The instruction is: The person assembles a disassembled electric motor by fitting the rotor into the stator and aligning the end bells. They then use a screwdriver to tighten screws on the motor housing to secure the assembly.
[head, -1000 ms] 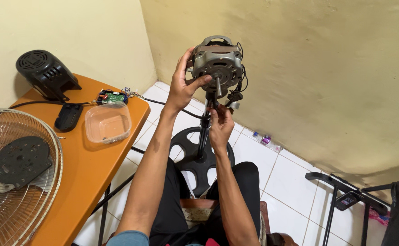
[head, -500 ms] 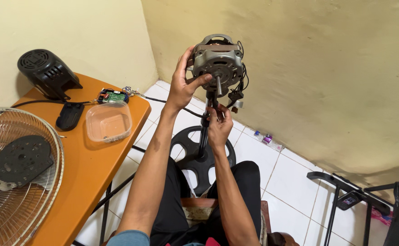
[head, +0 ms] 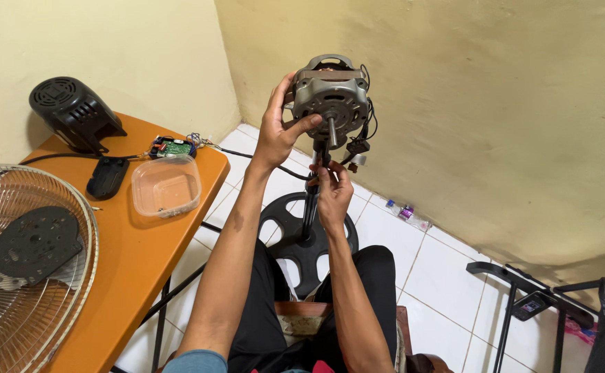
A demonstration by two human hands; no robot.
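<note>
Left hand point(head: 278, 131) raised, arm stretched up from the lap, fingers and thumb clamped round the side of the fan motor point(head: 330, 97), held up in front of the wall with its shaft pointing down toward the camera. Right hand point(head: 333, 193) just below, forearm upright, fingertips pinched together on the black wires point(head: 358, 141) and stand pole point(head: 311, 200) under the motor. Pole runs down to round black base point(head: 299, 242) on the tiled floor. Orange table point(head: 137, 242) at left carries fan grille point(head: 30, 262), clear plastic tub point(head: 166, 186), black motor cover point(head: 74, 114).
</note>
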